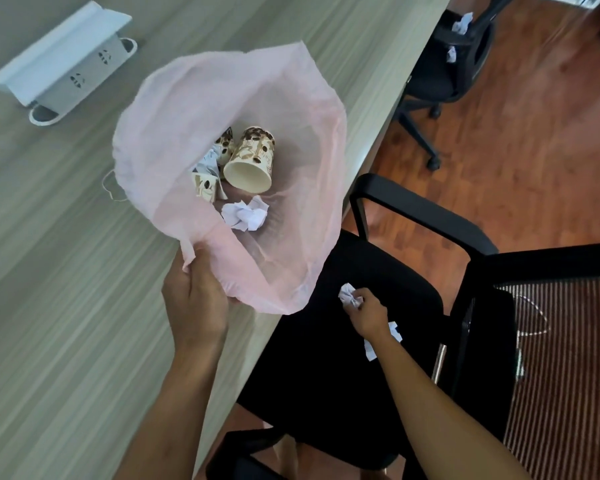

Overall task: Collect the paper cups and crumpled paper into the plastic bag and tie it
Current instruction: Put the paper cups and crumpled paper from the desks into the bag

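Observation:
A pale pink plastic bag [291, 133] lies open on the table near its right edge. My left hand [194, 299] grips the bag's near rim. Inside lie a patterned paper cup [252, 161] on its side, other crushed cups [207, 188] and a crumpled paper ball [245, 214]. My right hand [366, 310] is over the black chair seat [326, 375], fingers closed on a white crumpled paper [349, 294]. Another white paper piece [395, 332] lies on the seat beside my wrist.
A wood-grain table [66, 271] fills the left side, with a white socket box [59, 60] at the back. A second black chair [440, 74] at the far right holds two crumpled papers [463, 22]. The floor is reddish wood [534, 150].

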Available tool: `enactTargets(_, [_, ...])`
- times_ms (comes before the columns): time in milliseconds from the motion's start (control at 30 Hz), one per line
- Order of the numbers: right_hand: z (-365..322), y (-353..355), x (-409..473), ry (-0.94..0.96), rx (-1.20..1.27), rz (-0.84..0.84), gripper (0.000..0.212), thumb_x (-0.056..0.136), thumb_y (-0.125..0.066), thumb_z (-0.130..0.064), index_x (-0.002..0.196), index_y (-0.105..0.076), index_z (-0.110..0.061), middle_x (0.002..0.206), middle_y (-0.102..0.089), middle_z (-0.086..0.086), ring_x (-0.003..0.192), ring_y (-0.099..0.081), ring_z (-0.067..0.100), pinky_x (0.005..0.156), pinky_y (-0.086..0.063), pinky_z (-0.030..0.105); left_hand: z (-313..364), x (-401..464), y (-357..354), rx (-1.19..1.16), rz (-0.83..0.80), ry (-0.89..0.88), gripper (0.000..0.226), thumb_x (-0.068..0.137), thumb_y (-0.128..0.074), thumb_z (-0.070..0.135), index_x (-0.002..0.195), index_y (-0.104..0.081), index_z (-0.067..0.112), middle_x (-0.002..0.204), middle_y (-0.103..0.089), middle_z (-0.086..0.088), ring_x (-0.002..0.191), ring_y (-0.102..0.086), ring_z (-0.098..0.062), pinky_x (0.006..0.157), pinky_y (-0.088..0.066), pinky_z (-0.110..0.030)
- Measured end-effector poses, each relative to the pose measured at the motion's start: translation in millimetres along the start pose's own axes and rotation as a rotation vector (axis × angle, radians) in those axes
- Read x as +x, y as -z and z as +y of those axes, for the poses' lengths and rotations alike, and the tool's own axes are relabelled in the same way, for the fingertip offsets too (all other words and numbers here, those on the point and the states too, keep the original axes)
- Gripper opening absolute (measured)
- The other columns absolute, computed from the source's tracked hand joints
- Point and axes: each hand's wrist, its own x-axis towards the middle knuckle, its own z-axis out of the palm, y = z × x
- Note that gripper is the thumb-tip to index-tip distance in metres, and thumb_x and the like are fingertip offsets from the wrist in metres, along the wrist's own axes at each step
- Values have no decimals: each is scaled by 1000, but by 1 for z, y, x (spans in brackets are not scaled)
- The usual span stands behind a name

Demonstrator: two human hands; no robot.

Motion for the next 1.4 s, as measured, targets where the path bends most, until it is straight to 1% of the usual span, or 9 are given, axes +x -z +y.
enactTargets(133, [-47,26,-43,125,216,155,16,94,-62,-31,107,-57,-21,90,-62,-4,85,-64,17,57,-39,13,16,-3,13,16,21,20,31,91,-44,35,98,-71,22,77,-71,18,84,-69,-14,73,-58,-36])
enactTargets(367, [-182,102,-126,515,560,548,20,91,-66,-30,110,-60,-29,95,-62,-19,78,-55,-15,67,-39,-2,48,-2,38,10,23,48,42,87,-40,40,104,-68,15,98,-72,-9,93,-69,-36,73,-60,-56])
enactTargets(467, [-231,108,-148,692,498,526,27,91,-66,-19,117,-60,-21,109,-65,-4,87,-61,-1,69,-44,4,57,-9,45,10,5,47,31,89,-39,36,93,-67,23,90,-71,-5,83,-71,-36,58,-60,-54])
enactTargets(567, [-261,100,-156,746,111,212,47,92,-64,-13,136,-52,-22,127,-59,8,106,-60,14,91,-44,13,64,-14,49,14,-23,45,29,90,-38,33,94,-64,24,86,-69,0,76,-71,-33,48,-59,-49])
enactTargets(667, [-261,99,-155,741,-79,32,57,89,-57,-2,142,-50,-22,141,-51,6,129,-49,20,105,-32,16,66,-13,50,38,-38,52,32,90,-36,32,101,-63,20,88,-67,-1,78,-70,-33,49,-60,-46])
enactTargets(867, [-216,102,-151,652,176,319,34,87,-58,-8,115,-69,-24,102,-60,-12,100,-59,15,98,-48,41,56,-12,42,65,-57,49,36,97,-36,30,114,-64,18,104,-67,-9,88,-68,-32,54,-61,-49])
enactTargets(1000, [-176,92,-138,590,200,400,27,91,-57,-12,113,-68,-22,105,-58,-9,105,-56,17,97,-48,42,43,-13,27,59,-59,41,32,102,-39,23,118,-63,8,104,-65,-10,64,-65,-1,39,-48,-17])
enactTargets(1133, [-134,75,-119,483,218,459,23,95,-52,-16,115,-62,-23,108,-53,-11,111,-52,17,98,-46,37,34,-17,15,79,-65,25,35,102,-39,22,122,-64,9,103,-64,-6,72,-63,0,41,-40,-5])
enactTargets(1400, [-9,25,-69,-59,-62,259,37,92,-62,-31,126,-53,-22,127,-51,10,118,-50,33,94,-50,46,4,-14,-11,35,-69,9,38,97,-42,29,117,-65,7,90,-64,-2,90,-64,-14,75,-53,-32])
